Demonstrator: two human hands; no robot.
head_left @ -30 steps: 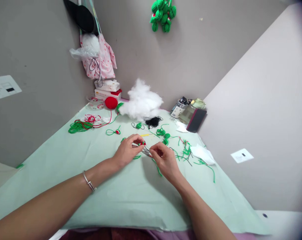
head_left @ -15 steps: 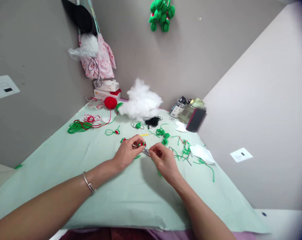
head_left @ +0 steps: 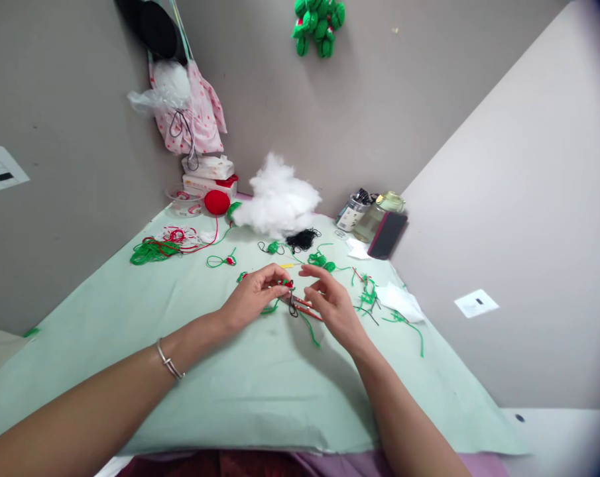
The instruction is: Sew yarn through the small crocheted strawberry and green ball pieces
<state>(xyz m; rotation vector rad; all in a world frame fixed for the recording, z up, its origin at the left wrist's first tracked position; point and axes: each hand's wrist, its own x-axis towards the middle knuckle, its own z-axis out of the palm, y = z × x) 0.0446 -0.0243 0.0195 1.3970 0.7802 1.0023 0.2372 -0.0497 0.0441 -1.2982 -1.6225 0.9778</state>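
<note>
One red-green crocheted piece point(head_left: 286, 284) at left hand's point(head_left: 256, 291) closed fingertips, right hand's point(head_left: 328, 299) grip parted, seemingly empty.

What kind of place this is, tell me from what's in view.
Probably a small craft workspace, perhaps at home: a cloth-covered table holds a red yarn ball, a heap of white stuffing and scattered green yarn scraps.
</note>
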